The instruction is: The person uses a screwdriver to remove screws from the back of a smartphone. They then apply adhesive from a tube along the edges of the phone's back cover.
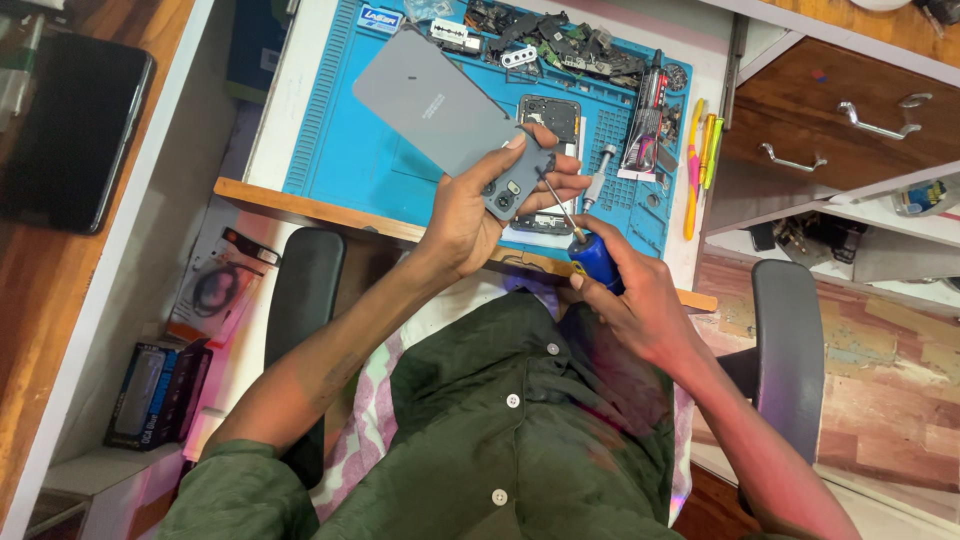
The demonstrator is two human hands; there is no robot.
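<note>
My left hand (470, 210) grips a grey phone back cover (440, 105) by its camera-end corner, holding it tilted above the blue work mat (340, 150). My right hand (630, 295) is closed around a blue-handled screwdriver (592, 255). Its thin metal shaft points up and left, with the tip at the cover's camera module (508, 193). Under the hands, an opened phone body (548, 120) lies flat on the mat, partly hidden by the cover and my fingers.
Loose phone parts and small tools (560, 45) are piled at the mat's far edge. Another screwdriver (597, 172), yellow and pink tools (700, 160) and a bit holder (645, 115) lie at right. Wooden drawers (850, 110) stand right, a dark phone (70, 130) left, chair armrests (300, 300) on either side.
</note>
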